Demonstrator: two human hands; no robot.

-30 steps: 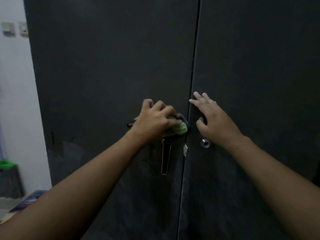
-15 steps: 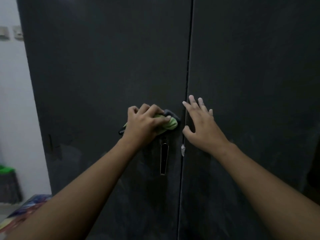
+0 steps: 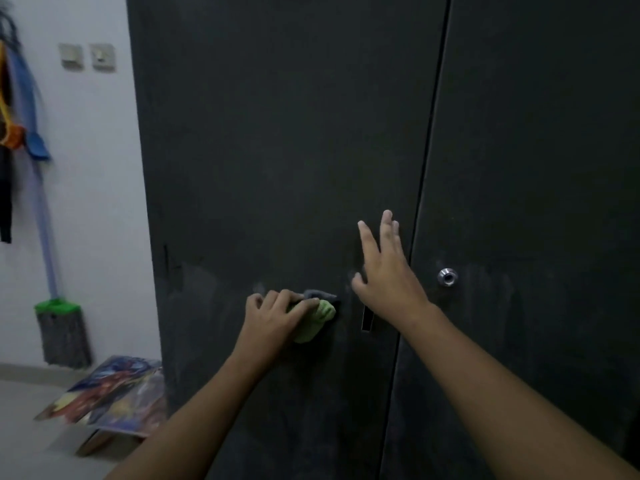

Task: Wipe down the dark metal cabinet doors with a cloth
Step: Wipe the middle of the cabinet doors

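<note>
The bunched green-and-grey cloth (image 3: 317, 318) lies against the left cabinet door (image 3: 277, 150), its long axis slanting up to the right toward the recessed handle (image 3: 367, 318). The left hand (image 3: 273, 317) grips it with curled fingers; the right hand (image 3: 388, 275) rests flat, fingers straight up, above the handle.

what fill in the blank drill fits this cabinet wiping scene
1. The left hand grips a ____ cloth.
2. The right hand rests open on the left door, its fingers pointing ____.
3. The round lock on the right door is ____ in colour.
Missing words: green; up; silver.
</note>
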